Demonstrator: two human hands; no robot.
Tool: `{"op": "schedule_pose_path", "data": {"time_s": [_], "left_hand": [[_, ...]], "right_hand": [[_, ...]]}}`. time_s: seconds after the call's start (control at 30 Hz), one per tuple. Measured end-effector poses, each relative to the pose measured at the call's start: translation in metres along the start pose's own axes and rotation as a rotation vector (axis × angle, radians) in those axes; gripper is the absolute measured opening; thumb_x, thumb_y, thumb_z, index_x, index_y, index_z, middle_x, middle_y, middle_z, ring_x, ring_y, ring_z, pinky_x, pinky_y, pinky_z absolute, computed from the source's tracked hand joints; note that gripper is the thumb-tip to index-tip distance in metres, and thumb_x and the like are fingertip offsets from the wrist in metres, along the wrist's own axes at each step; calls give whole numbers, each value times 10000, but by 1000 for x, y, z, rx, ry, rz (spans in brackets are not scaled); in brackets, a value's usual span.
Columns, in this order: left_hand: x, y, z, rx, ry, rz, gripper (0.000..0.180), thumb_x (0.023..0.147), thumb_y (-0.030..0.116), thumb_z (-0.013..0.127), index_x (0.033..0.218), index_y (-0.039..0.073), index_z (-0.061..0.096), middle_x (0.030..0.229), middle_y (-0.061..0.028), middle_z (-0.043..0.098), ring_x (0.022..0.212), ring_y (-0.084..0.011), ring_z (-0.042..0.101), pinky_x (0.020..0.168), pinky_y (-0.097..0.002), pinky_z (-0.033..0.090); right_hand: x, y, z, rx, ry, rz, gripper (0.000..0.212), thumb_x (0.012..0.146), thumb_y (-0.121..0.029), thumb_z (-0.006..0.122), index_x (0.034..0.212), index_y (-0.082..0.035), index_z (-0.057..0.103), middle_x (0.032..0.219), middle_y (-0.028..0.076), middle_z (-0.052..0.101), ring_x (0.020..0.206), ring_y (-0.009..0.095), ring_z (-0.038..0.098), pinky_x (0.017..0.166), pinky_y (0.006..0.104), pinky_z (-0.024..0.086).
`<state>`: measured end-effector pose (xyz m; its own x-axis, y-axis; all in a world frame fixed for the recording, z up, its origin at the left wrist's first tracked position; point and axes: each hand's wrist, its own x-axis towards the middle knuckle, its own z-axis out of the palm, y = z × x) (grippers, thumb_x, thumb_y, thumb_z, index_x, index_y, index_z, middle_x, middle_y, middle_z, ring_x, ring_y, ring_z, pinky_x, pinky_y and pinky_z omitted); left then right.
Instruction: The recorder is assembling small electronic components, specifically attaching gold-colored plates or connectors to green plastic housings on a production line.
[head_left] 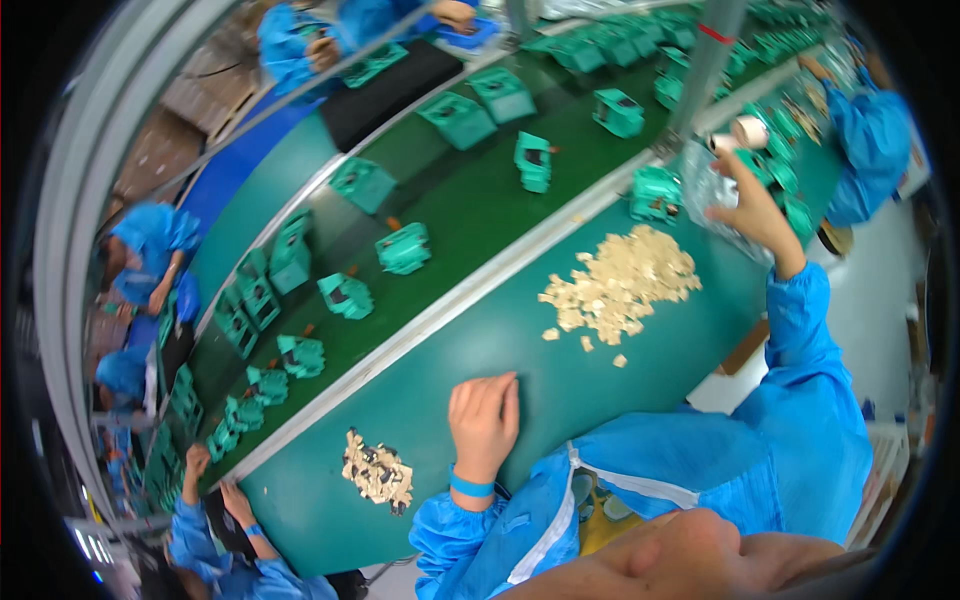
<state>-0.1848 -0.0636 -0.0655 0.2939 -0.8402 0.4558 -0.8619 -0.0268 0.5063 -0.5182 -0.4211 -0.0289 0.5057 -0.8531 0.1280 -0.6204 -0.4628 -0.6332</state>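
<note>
right hand (758, 212) has thumb and fingers spread at the clear plastic bag (697, 185), beside the pale chip pile (635, 275); probably best pinched lightly by one edge. left hand (483, 425) curls, contents hidden.

Green counter (480, 340); dark-green conveyor (470, 200) along far edge, grey post (705, 75) rising there; pale floor (870, 300) beyond near edge.

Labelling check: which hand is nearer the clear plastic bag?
Right. The right hand overlaps the clear plastic bag in view; the left hand is well away, toward the picture's lower left.
</note>
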Motion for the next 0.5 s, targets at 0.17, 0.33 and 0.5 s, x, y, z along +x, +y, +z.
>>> {"op": "schedule_pose_path", "data": {"time_s": [0.17,0.33,0.5], "left_hand": [[4,6,-2,-16,26,52,144,825,2,753,958,44,718,871,-98,706,808,-291,655,752,-397,500],[-8,6,-14,-18,101,14,144,823,5,755,957,45,720,870,-94,708,798,-286,655,743,-397,499],[-9,1,-21,-81,173,-37,129,831,-17,738,950,30,719,872,-110,707,803,-296,661,736,-394,509]], "right_hand": [[43,2,50,-153,-66,-281,1104,636,-109,885,1575,-58,306,1417,227,548,1322,404,501,1144,464,374],[44,-16,53,-94,-17,-147,1057,666,-85,870,1566,-71,316,1360,211,594,1276,384,561,1081,438,423],[-7,-130,53,173,-211,-299,1010,706,-30,844,1561,-22,306,1390,186,588,1304,313,559,1089,395,421]]}}
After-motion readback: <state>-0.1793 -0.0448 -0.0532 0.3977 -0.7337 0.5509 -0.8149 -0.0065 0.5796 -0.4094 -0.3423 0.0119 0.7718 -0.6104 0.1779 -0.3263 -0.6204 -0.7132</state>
